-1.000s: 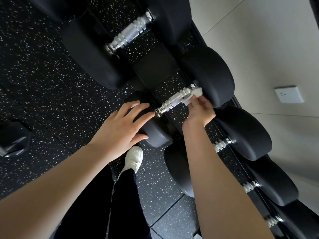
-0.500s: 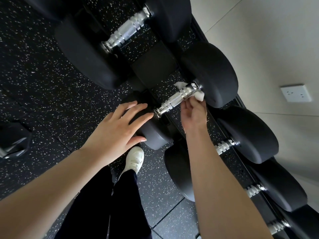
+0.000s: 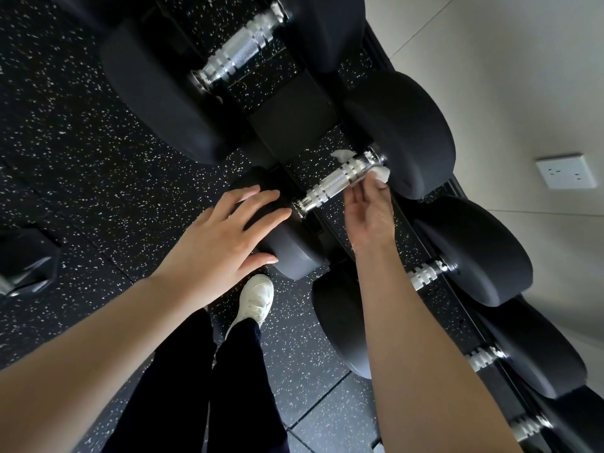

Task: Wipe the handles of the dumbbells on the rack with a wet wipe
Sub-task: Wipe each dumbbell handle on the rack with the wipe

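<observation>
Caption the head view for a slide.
Right hand holds a white wet wipe around a knurled chrome dumbbell handle while the left hand rests on its black rubber head.

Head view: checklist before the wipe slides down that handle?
1. Wet wipe wrapped on the handle: ok, white shows on both sides of the bar at its far end.
2. Right hand holding the wipe: ok, fingers pinch it against the bar.
3. Left hand steadying: ok, it rests flat on the near head.
4. Path along the handle toward the near head: ok, bare metal, nothing on it.
5. Seating of near head and far head: cannot tell, undersides hidden.
6. Wipe moisture: cannot tell.
</observation>
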